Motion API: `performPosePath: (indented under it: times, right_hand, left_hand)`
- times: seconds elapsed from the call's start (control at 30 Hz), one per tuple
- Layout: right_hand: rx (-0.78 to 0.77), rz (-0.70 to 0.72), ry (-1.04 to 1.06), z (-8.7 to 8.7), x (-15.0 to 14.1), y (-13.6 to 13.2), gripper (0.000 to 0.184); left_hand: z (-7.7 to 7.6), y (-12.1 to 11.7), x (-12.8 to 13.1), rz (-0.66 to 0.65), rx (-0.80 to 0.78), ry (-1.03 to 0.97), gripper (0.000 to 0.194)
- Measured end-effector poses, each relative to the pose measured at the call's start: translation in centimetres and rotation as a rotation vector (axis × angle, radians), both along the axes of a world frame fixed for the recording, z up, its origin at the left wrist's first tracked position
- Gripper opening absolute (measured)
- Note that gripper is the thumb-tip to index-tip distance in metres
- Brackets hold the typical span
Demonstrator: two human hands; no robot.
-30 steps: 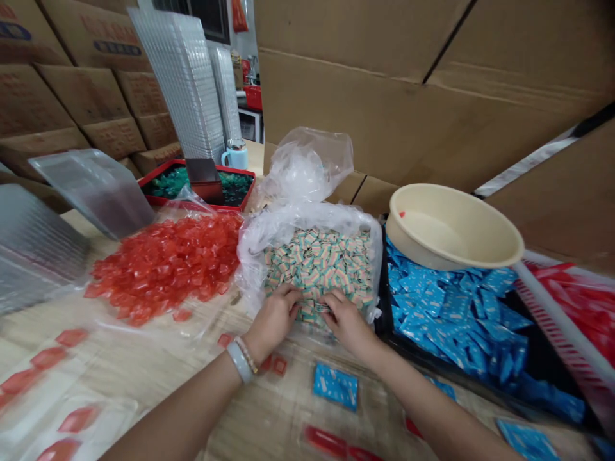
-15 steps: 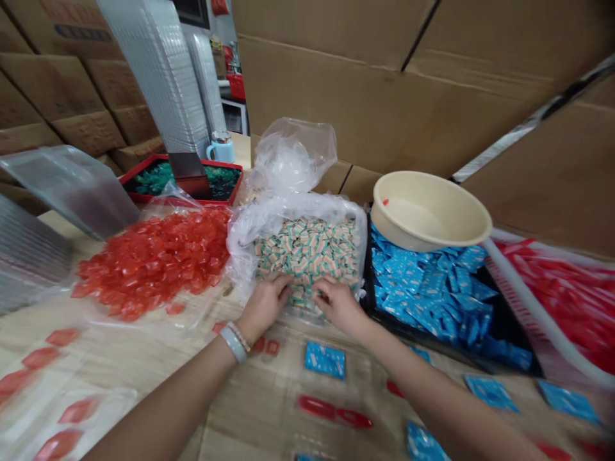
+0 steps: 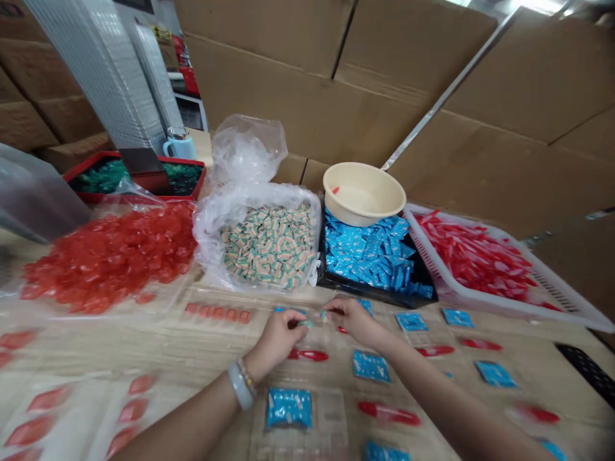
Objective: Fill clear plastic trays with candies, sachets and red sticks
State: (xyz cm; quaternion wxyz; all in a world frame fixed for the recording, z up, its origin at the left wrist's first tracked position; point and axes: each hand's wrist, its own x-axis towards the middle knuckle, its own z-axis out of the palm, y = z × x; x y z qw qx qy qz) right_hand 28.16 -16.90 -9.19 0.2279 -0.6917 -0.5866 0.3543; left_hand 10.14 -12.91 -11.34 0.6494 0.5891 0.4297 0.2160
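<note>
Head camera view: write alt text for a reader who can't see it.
The left hand and right hand hold small striped sweets over clear trays. Behind lie bagged striped sweets, red sweets and blue sachets.

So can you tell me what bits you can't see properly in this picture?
From the head camera:
- Whatever is under the fingers of the left hand and right hand: the fingers cover it.
- Blue packets beneath the beige basin: the basin hides them.
- The printing on the packets: too small and blurry.
- The lowest blue packet: cut off by the bottom edge.
</note>
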Motion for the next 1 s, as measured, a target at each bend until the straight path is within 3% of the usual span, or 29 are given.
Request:
performPosePath:
  times: [0.2, 0.33, 0.53, 0.67, 0.77, 0.87, 1.0]
  right_hand:
    - [0.087, 0.12, -0.366, 0.1, -1.8, 0.4, 0.027]
    - [0.161, 0.163, -0.523, -0.2, -2.4, -0.1, 0.023]
    - [0.232, 0.037, -0.549, -1.1, -2.6, -1.3, 0.019]
    - [0.227, 0.061, -0.553, -0.7, -2.4, -1.4, 0.02]
    - [0.212, 0.046, -0.399, 1.0, -2.6, -2.2, 0.017]
    - [0.149, 0.023, -0.009, 2.8, -3.0, -4.6, 0.013]
    - [-0.007, -0.054, 0.406, 2.8, -3.5, -8.7, 0.011]
  left_hand:
    - [-1.4, 0.1, 0.9, 0.029, 0.065, 0.012, 0.021]
    - [-1.3, 0.1, 0.8, 0.027, 0.074, 0.006, 0.019]
    - [-1.3, 0.2, 0.8, 0.009, 0.031, -0.015, 0.022]
    - [-0.6, 0.6, 0.7, -0.003, -0.014, 0.004, 0.025]
    - [0.7, 0.0, 0.4, -0.038, 0.03, 0.052, 0.025]
    - [1.9, -2.3, 0.1, -0.079, 0.092, 0.025, 0.024]
    - [2.6, -6.4, 0.0, -0.126, 0.018, -0.046, 0.026]
